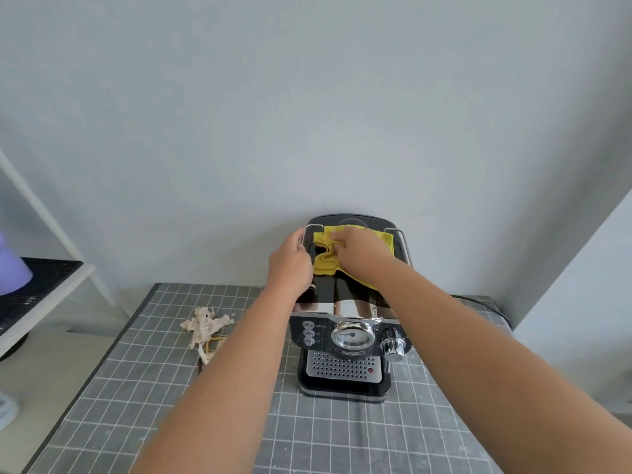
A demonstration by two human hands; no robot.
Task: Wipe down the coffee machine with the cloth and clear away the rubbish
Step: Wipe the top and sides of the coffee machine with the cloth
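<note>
Both arms out over the coffee machine (pixel 345 336), cloth on its top.
Machine at 12 o'clock on the grid-patterned table (pixel 136 405), back to the wall; right hand (pixel 359 253) palm down, fingers spread flat, pressing the yellow cloth (pixel 325 261) onto the machine's top; left hand (pixel 289 265) at the top's 9 o'clock edge, fingers curled around the chrome rail; forearms straight, nearly parallel; crumpled paper rubbish (pixel 205 326) on the table at the machine's 9 o'clock, well apart.
</note>
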